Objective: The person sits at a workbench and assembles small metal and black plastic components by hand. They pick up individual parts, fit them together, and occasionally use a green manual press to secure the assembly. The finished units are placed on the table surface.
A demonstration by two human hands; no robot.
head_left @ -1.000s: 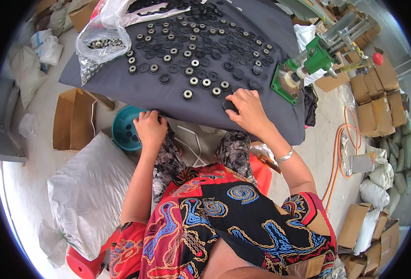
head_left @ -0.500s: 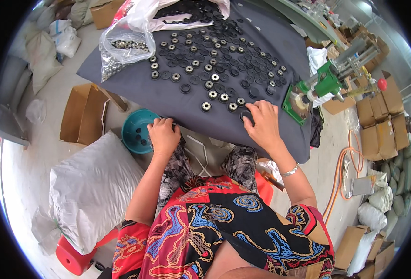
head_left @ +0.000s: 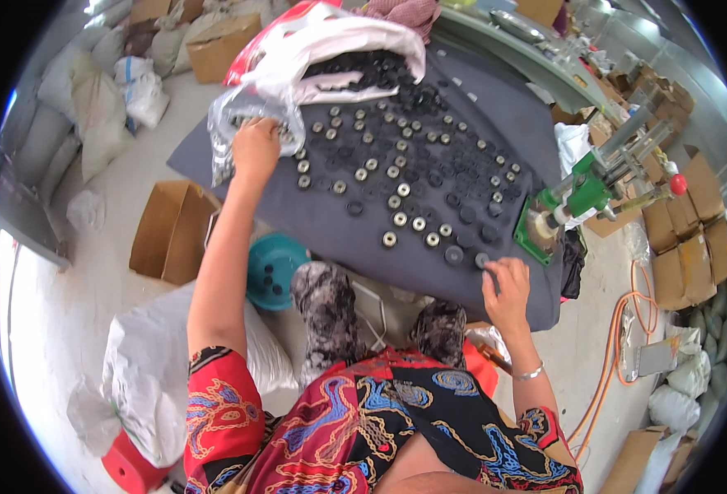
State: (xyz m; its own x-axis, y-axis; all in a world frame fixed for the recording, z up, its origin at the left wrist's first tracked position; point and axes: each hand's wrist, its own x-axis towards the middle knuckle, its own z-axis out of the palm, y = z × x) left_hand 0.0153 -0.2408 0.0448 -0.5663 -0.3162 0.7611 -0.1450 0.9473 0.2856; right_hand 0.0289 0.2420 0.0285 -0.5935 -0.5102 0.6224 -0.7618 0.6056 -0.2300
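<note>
Since half a second ago the left hand (head_left: 255, 146) has shot up from the near edge of the table (head_left: 507, 111) to the clear plastic bag (head_left: 233, 123) of small metal parts at the far left corner of the dark cloth (head_left: 215, 160), and it's now got its fingers dug into the bag's mouth, though I can't tell if it has actually closed on anything in there. Right hand (head_left: 505, 286) has barely shifted: it sits on the cloth's near right edge, fingers curled down by a black disc (head_left: 480, 260), and whether it's pinching one is hard to say. Progress-wise, looks like a good chunk is done: lots of black discs on the cloth already have a silver insert (head_left: 390, 239) sitting in them, mostly the ones toward the near side and the left of the cloth. Plenty of bare black ones remain toward the green press tool (head_left: 573, 198) beside the cloth's right edge, plus a whole pile in the white bag (head_left: 355, 41) at the cloth's far edge.
</note>
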